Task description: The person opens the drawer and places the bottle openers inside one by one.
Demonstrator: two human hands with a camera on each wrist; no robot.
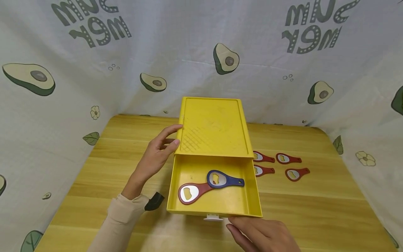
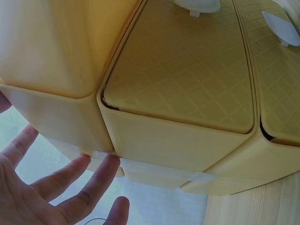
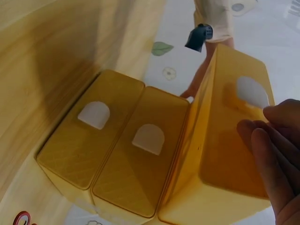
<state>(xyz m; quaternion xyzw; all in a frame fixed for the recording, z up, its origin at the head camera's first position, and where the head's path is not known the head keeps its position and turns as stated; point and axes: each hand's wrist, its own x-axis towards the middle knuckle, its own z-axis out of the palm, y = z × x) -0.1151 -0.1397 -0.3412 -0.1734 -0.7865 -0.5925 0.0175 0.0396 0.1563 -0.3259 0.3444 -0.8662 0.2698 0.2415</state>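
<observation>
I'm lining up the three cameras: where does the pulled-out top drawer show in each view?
Head: drawer at centre, open, holding two openers.
Left wrist: not clearly in it; only closed drawer fronts seen from below.
Right wrist: drawer at right, sticking out beside the right hand.
Shared landmark: the yellow drawer box.

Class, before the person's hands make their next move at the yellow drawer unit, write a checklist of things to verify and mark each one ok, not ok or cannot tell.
1. Top drawer of the yellow plastic drawer unit is pulled open: ok.
2. Left hand steadies the unit's side, fingers straight: ok.
3. Right hand is at the drawer's front by the white handle: ok; whether it grips cannot tell.
4. Red bottle opener and blue bottle opener lie inside the drawer: ok.
5. Four red bottle openers lie on the wooden table, outside the drawer: ok.
6. Lower drawers are shut: ok.
</observation>
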